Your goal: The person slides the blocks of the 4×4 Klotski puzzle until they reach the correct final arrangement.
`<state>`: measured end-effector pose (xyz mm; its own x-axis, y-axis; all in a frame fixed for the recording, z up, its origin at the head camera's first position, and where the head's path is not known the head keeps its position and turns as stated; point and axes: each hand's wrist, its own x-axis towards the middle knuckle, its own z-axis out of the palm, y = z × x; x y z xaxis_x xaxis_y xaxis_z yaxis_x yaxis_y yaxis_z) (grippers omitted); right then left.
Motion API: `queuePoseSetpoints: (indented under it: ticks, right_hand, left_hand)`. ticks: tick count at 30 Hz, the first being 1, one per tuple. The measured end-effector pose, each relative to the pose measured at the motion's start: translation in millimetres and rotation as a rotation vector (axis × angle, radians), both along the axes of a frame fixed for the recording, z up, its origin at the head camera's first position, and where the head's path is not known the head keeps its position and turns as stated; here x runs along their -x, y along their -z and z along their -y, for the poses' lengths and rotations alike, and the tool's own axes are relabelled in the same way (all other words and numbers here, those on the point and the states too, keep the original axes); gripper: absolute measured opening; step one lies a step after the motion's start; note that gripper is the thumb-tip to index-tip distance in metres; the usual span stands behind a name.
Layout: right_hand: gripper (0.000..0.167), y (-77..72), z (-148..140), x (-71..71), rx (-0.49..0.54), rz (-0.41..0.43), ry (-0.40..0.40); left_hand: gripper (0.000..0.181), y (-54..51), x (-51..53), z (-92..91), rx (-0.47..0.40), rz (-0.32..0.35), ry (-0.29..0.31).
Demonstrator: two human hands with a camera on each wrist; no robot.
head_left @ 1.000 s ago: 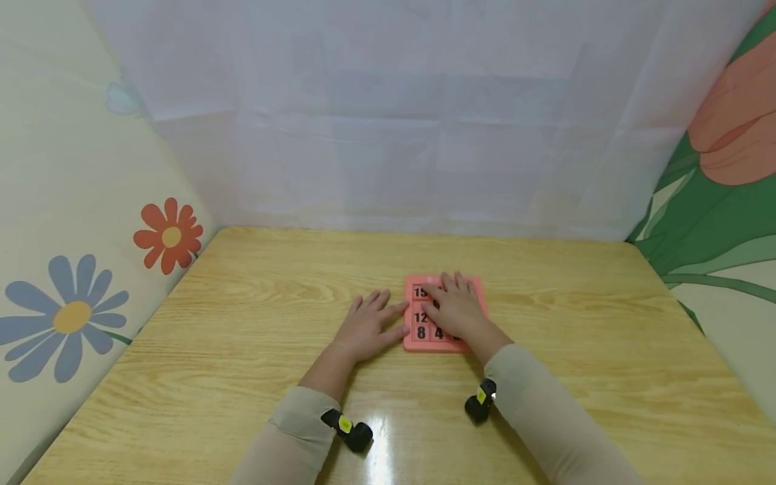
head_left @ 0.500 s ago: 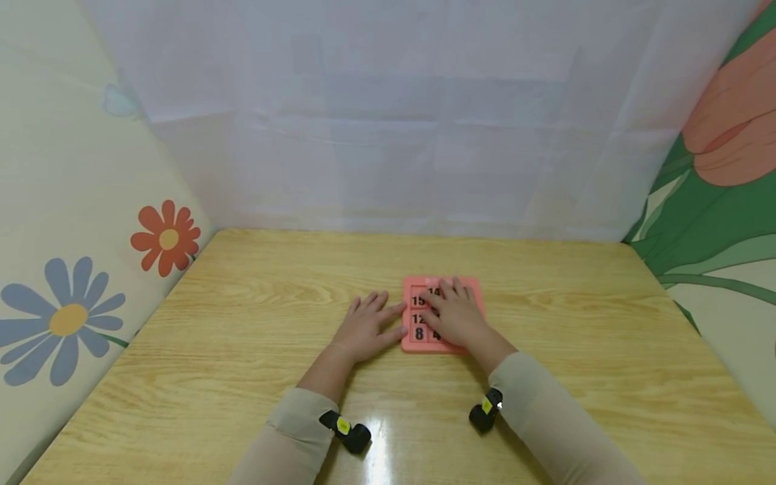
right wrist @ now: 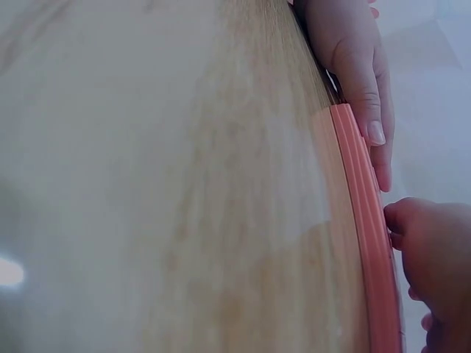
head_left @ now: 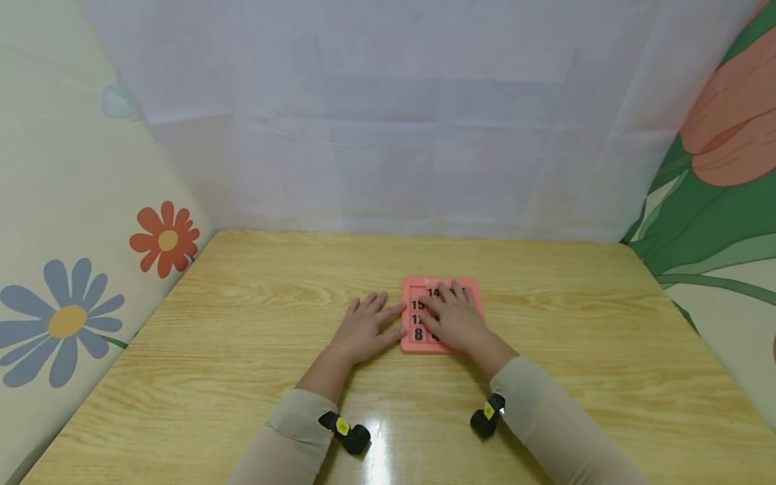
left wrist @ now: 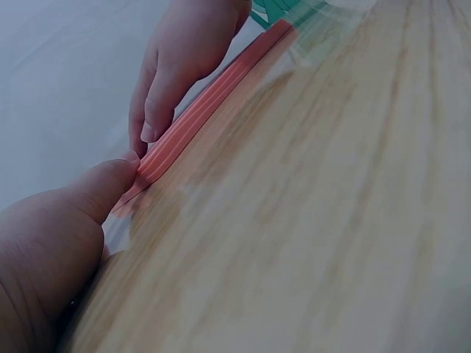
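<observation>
A pink sliding number puzzle (head_left: 418,348) lies flat on the table, its black numerals 15, 14, 12 and 8 showing in the head view. My left hand (head_left: 362,333) rests beside it, fingers spread, with thumb and index fingertip touching the frame's left edge. Over the puzzle's right part is my right hand (head_left: 459,320), its fingers extended and fingertips down at the tiles near the 15. It hides most of the right-hand tiles. An uncovered slot shows at the top left, above the 15. Both wrist views catch the puzzle's ridged side (left wrist: 199,114) edge-on.
The wooden table (head_left: 242,303) stretches around the puzzle. A white cloth (head_left: 388,135) hangs behind it. Flower-printed panels (head_left: 67,168) stand at the left and right. A small black camera is strapped to each sleeve (head_left: 303,431).
The 15 tile has slid toward the person, down against the 12, leaving a slot above it. My right hand has shifted slightly the same way, and the 14 now shows. The left hand stays put.
</observation>
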<state>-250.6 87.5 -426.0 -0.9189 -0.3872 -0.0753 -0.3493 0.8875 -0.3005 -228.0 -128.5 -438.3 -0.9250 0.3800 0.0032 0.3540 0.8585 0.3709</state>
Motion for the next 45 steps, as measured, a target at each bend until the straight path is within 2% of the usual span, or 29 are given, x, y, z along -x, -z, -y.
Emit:
queuePoseSetpoints:
  ticks: [10, 22, 45]
  right_hand:
    - [0.051, 0.6, -3, -1.7, 0.023, -0.017, -0.013]
    - [0.056, -2.6, -14, -2.7, 0.042, 0.006, 0.118]
    - [0.055, 0.3, -2, 0.2, 0.020, 0.024, 0.095]
  left_hand:
    - [0.059, 0.5, -1.0, -1.0, -0.008, -0.004, -0.006]
    - [0.059, 0.0, -0.1, -1.7, -0.014, -0.008, -0.003]
    - [0.059, 0.0, -1.2, -1.5, 0.001, -0.005, -0.004]
